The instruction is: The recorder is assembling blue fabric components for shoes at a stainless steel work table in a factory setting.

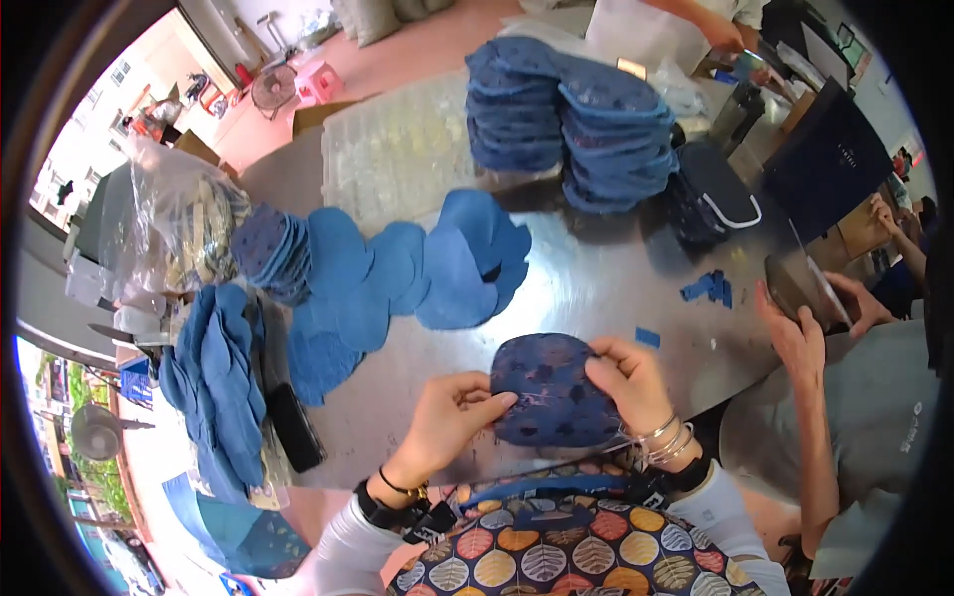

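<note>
Between my two hands is a dark blue rounded fabric piece (547, 387) with darker spots and a few pale worn marks. It is held up over the near edge of the metal table, close to my body. My left hand (442, 422) pinches its left edge between thumb and fingers. On the opposite side, my right hand (636, 382) grips the upper right edge, thumb on the face turned to me. Flat blue rounded pieces (397, 263) overlap on the table beyond my left hand. A short stack of dark patterned pieces (270, 248) sits at their left end.
Tall stacks of blue pieces (616, 129) stand at the far side, beside a black case (711, 194). Small blue scraps (708, 288) lie to the right. A black phone (295, 427) rests near a blue pile (214, 377). A co-worker's hands (800, 323) hold a flat device at right.
</note>
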Demonstrator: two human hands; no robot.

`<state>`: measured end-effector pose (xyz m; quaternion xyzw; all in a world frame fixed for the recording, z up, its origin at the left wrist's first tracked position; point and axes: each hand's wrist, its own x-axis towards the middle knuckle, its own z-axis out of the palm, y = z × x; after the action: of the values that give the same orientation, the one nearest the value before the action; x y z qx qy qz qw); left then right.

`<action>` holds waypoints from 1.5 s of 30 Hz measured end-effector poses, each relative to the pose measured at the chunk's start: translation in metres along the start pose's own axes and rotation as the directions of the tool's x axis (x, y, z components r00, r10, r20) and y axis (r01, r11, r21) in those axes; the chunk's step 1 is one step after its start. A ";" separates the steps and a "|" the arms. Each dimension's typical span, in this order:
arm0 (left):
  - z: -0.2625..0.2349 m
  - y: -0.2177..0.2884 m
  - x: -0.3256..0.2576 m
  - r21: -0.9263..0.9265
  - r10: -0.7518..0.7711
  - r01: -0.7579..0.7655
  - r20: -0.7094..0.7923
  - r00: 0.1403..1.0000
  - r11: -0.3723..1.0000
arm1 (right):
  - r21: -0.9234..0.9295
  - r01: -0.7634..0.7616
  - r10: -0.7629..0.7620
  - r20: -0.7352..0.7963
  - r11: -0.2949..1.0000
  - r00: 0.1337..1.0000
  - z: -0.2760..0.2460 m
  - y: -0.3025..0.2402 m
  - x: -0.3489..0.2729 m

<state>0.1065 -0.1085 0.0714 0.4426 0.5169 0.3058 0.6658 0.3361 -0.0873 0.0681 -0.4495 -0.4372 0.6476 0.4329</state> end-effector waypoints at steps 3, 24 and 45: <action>0.002 -0.014 0.014 -0.031 0.157 -0.169 -0.236 0.959 0.985 | -0.080 0.006 -0.002 0.051 0.997 0.999 0.002 0.034 0.001; -0.010 -0.021 0.034 0.266 0.254 -0.189 -0.234 0.939 0.945 | -0.871 0.182 -0.752 -0.269 0.456 0.602 -0.205 -0.115 0.222; -0.052 -0.047 0.086 0.892 0.678 -0.255 -0.075 0.731 0.373 | -0.879 0.108 -0.881 -0.447 0.464 0.154 -0.223 -0.078 0.132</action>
<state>0.0784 -0.0400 -0.0110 0.7546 0.5771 0.2897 0.1164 0.5339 0.0974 0.0683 -0.6413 -0.4613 -0.1260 0.6001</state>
